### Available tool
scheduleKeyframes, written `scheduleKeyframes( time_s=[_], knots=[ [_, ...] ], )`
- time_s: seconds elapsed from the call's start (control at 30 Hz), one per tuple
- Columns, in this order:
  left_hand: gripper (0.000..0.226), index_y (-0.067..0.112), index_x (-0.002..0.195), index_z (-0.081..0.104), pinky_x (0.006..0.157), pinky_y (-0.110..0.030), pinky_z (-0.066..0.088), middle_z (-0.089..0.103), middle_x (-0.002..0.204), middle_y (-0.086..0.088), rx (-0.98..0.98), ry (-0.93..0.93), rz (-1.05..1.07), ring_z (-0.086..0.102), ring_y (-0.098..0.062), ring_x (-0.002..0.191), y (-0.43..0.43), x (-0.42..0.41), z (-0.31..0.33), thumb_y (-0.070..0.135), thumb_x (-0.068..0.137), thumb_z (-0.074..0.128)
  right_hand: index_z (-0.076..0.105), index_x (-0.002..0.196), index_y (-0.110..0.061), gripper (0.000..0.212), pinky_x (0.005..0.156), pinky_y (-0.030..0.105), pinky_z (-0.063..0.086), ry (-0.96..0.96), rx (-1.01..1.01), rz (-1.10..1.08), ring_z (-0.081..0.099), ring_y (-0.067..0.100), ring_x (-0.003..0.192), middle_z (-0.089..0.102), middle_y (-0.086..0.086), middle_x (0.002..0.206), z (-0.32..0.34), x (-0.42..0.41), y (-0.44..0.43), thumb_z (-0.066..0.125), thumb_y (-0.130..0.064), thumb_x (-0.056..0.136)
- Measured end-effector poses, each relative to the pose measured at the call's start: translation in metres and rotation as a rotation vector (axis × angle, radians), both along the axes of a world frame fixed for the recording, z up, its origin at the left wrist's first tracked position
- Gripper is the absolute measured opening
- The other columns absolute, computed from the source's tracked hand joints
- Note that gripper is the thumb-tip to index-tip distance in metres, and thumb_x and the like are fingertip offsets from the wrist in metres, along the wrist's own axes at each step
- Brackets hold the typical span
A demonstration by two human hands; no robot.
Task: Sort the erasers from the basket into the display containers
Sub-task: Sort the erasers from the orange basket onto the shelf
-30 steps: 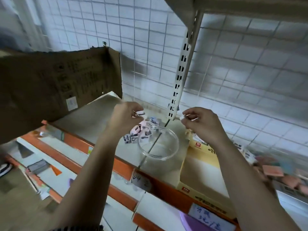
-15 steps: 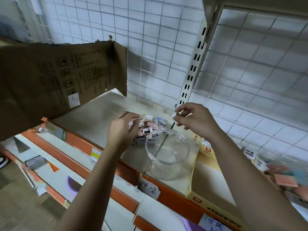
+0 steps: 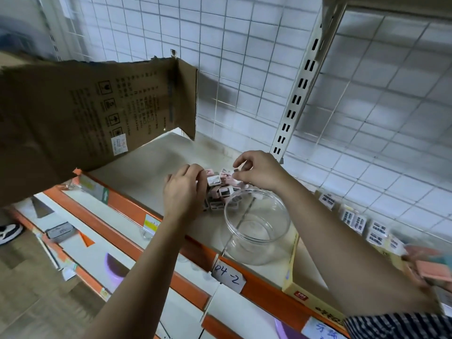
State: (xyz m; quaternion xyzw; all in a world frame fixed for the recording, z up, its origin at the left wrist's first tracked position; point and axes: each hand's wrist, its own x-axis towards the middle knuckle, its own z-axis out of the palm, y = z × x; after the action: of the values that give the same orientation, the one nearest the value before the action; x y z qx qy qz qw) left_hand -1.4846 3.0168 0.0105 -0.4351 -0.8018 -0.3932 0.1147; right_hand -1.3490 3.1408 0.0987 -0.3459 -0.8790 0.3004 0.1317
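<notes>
Head view: left hand point(image 3: 186, 189) curled on erasers point(image 3: 220, 189); right hand point(image 3: 260, 171), now nearer them, pinched on one eraser point(image 3: 236, 170).

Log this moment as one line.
left hand: on eraser pile | right hand: above pile, pinching small item | clear jar: looks empty, beside pile

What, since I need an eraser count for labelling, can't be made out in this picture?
Head view:
- Eraser pile: partly hidden by the left hand and the rim of the clear jar; no count possible.
- Right hand: whether its fingertips pinch an eraser is too small to tell.
- Pink items at the right edge: blurred and cut off.
- Cardboard box: print too blurred to read.
</notes>
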Motion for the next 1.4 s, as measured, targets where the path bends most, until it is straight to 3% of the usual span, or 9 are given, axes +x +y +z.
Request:
scheduleKeyframes(
  time_s=[0.3, 0.43, 0.57, 0.77, 0.83, 1.0, 1.23, 1.3, 1.4],
  knots=[
    [0.028, 0.016, 0.098, 0.064, 0.074, -0.030, 0.026, 0.065, 0.095, -0.003, 0.029, 0.056, -0.088, 0.058, -0.029, 0.085, -0.001, 0.003, 0.004, 0.029, 0.095, 0.040, 0.070, 0.094, -0.018, 0.010, 0.071, 0.034, 0.054, 0.180, -0.051, -0.159, 0.069, 0.018, 0.072, 0.069, 0.001, 0.075, 0.004, 0.040, -0.006, 0.070, -0.020, 0.084],
    [0.026, 0.017, 0.103, 0.065, 0.075, -0.033, 0.034, 0.067, 0.102, -0.001, 0.094, 0.135, -0.182, 0.062, -0.027, 0.089, 0.003, 0.019, 0.037, 0.027, 0.096, 0.042, 0.070, 0.093, -0.020, 0.008, 0.064, 0.024, 0.049, 0.242, -0.023, -0.246, 0.069, 0.014, 0.076, 0.071, 0.000, 0.080, 0.012, 0.074, -0.011, 0.070, -0.022, 0.085],
    [0.031, 0.014, 0.113, 0.064, 0.081, -0.043, 0.050, 0.067, 0.107, -0.005, 0.156, 0.179, -0.308, 0.064, -0.029, 0.092, 0.020, 0.061, 0.084, 0.028, 0.096, 0.043, 0.070, 0.092, -0.021, 0.008, 0.055, 0.017, 0.044, 0.301, 0.033, -0.364, 0.063, 0.008, 0.064, 0.070, -0.004, 0.079, 0.024, 0.123, -0.012, 0.070, -0.021, 0.084],
    [0.042, 0.014, 0.117, 0.063, 0.082, -0.046, 0.051, 0.066, 0.109, -0.006, 0.164, 0.216, -0.568, 0.064, -0.032, 0.091, 0.060, 0.163, 0.116, 0.036, 0.094, 0.036, 0.070, 0.091, -0.022, 0.008, 0.057, 0.012, 0.042, 0.384, 0.152, -0.586, 0.056, 0.001, 0.062, 0.068, -0.003, 0.083, 0.035, 0.222, -0.016, 0.068, -0.017, 0.085],
    [0.049, 0.014, 0.118, 0.063, 0.082, -0.046, 0.050, 0.067, 0.110, -0.007, 0.129, 0.227, -0.651, 0.064, -0.031, 0.095, 0.072, 0.208, 0.119, 0.040, 0.092, 0.031, 0.070, 0.093, -0.021, 0.010, 0.060, 0.008, 0.042, 0.364, 0.210, -0.679, 0.057, -0.001, 0.063, 0.068, -0.004, 0.083, 0.036, 0.264, -0.021, 0.067, -0.016, 0.084],
    [0.052, 0.016, 0.118, 0.062, 0.083, -0.043, 0.047, 0.066, 0.109, -0.005, 0.085, 0.233, -0.804, 0.063, -0.029, 0.097, 0.088, 0.317, 0.119, 0.043, 0.091, 0.027, 0.072, 0.095, -0.021, 0.013, 0.076, 0.023, 0.050, 0.319, 0.297, -0.835, 0.066, 0.008, 0.074, 0.071, -0.006, 0.085, 0.033, 0.374, -0.035, 0.067, -0.015, 0.084],
    [0.056, 0.019, 0.118, 0.061, 0.085, -0.042, 0.047, 0.066, 0.109, -0.003, 0.000, 0.185, -0.988, 0.063, -0.026, 0.100, 0.092, 0.452, 0.105, 0.049, 0.088, 0.024, 0.075, 0.093, -0.015, 0.010, 0.070, 0.013, 0.047, 0.229, 0.404, -0.959, 0.064, 0.008, 0.070, 0.068, -0.006, 0.077, 0.038, 0.528, -0.050, 0.068, -0.014, 0.086],
    [0.055, 0.018, 0.116, 0.062, 0.084, -0.044, 0.049, 0.067, 0.106, -0.003, -0.014, 0.164, -1.041, 0.063, -0.026, 0.099, 0.093, 0.484, 0.103, 0.049, 0.089, 0.025, 0.075, 0.091, -0.012, 0.009, 0.066, 0.007, 0.041, 0.142, 0.388, -0.970, 0.062, 0.007, 0.070, 0.068, -0.003, 0.076, 0.037, 0.570, -0.048, 0.067, -0.012, 0.086],
    [0.047, 0.017, 0.113, 0.063, 0.083, -0.045, 0.050, 0.067, 0.103, -0.003, -0.024, 0.134, -1.073, 0.063, -0.025, 0.097, 0.096, 0.520, 0.097, 0.046, 0.091, 0.033, 0.075, 0.093, -0.012, 0.010, 0.071, 0.013, 0.038, -0.044, 0.311, -0.950, 0.061, 0.009, 0.083, 0.071, 0.001, 0.088, 0.034, 0.620, -0.036, 0.069, -0.013, 0.085]
  ],
)
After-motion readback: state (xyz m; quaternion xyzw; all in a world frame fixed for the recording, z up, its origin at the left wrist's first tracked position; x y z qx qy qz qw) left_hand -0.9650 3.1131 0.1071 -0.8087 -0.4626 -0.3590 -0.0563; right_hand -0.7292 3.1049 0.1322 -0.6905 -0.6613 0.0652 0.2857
